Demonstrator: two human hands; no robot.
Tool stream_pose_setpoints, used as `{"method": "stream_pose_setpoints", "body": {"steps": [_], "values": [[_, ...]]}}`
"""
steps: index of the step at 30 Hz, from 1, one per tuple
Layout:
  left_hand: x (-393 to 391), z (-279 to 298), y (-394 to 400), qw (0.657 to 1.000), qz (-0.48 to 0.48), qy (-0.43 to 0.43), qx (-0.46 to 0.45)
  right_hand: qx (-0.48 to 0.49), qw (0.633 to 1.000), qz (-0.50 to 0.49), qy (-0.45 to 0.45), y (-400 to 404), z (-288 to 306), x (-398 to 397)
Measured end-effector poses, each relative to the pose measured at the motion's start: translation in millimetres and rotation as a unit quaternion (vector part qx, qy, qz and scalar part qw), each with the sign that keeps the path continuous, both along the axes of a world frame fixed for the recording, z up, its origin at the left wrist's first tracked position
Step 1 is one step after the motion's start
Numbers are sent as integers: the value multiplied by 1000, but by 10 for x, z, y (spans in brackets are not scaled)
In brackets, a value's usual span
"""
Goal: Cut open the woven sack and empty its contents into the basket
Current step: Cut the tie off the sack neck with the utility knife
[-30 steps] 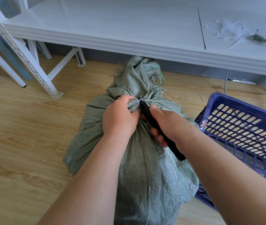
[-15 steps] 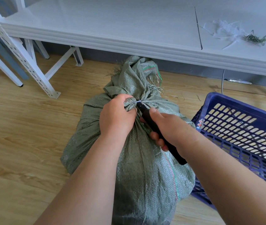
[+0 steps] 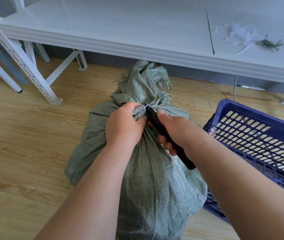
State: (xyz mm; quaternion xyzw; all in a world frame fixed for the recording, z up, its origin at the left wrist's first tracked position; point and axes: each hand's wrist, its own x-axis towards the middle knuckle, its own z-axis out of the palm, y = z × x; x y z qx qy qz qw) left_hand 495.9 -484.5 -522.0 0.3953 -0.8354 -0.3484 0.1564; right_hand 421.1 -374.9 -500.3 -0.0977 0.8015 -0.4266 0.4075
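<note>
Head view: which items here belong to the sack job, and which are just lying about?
In use: woven sack, black-handled cutter, left hand, right hand, blue basket.
Lying about: white fibre scraps on table, floor cable.

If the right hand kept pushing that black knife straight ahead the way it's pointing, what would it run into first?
The right hand aims the black knife up and left at the tied neck of the woven sack. Its tip already sits at the pale tie, so it would likely meet that first, then the bunched fabric that the left hand grips.

sack: grey-green weave | basket: blue lattice | knife: black
</note>
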Motion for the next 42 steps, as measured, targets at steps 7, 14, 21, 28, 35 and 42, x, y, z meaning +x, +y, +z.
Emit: {"method": "stream_pose_setpoints", "body": {"steps": [7, 14, 21, 28, 35, 42], "values": [[-6, -7, -68, 1000, 7, 3, 6, -20, 1000, 5, -16, 67, 43, 58], [18, -77, -159, 999, 33, -34, 7, -43, 998, -43, 25, 175, 184, -57], [-20, 11, -53, 999, -3, 34, 21, -79, 985, -17, 154, 108, 214, -171], [-29, 46, 67, 998, -14, 28, -54, -97, 950, -43, 295, -140, -2, -81], [11, 185, 101, 994, -48, 76, -64, -111, 942, -61, 312, -119, 106, -112], [-301, 495, 193, 962, -49, 169, -206, -195, 943, -148, 224, 50, 381, -385]]}}
